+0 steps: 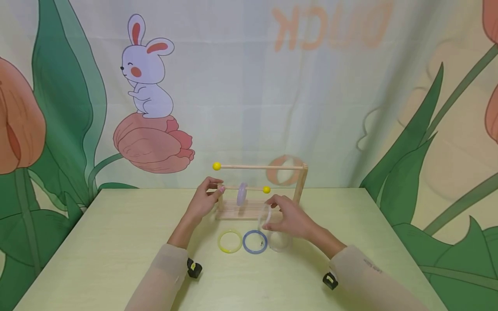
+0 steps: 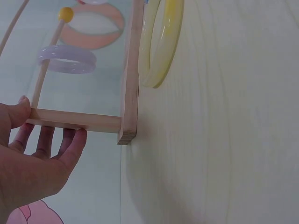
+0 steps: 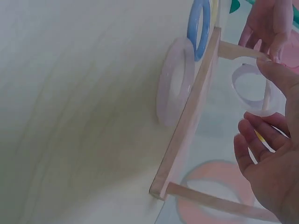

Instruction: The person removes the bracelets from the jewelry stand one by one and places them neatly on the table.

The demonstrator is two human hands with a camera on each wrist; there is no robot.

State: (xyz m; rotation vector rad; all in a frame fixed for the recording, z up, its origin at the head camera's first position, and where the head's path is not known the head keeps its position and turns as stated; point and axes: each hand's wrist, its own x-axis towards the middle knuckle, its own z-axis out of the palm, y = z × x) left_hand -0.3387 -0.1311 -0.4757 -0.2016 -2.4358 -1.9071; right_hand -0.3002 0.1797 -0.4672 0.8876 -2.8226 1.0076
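- I see a pale cloth backdrop [image 1: 241, 108], a white rabbit [image 1: 153, 100] printed on it.
- Under the rabbit, a pink tulip [image 1: 151, 144] lies sideways.
- Left of the rabbit, broad green leaves [image 1: 62, 86] and an orange tulip [image 1: 19, 121].
- Well right of the rabbit's ears, faint orange letters [image 1: 303, 29], back to front.
- Below the rabbit, a pale yellow table [image 1: 109, 242], softly lit.

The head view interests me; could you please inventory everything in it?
Rack: one, light wood, on table
Rods: two, light wood, on rack
Balls: two, yellow, on rods
Rod ring: one, lavender, around lower rod
Held ring: one, clear, in right hand
Left ring: one, yellow, on table
Middle ring: one, blue, on table
Right ring: one, whitish, on table
Table: one, pale yellow, beneath
Printed backdrop: one, pale, behind table
Cameras: two, black, at wrists
Sleeves: two, beige, on forearms
Left hand: one, bare, gripping rack
Right hand: one, bare, pinching held ring
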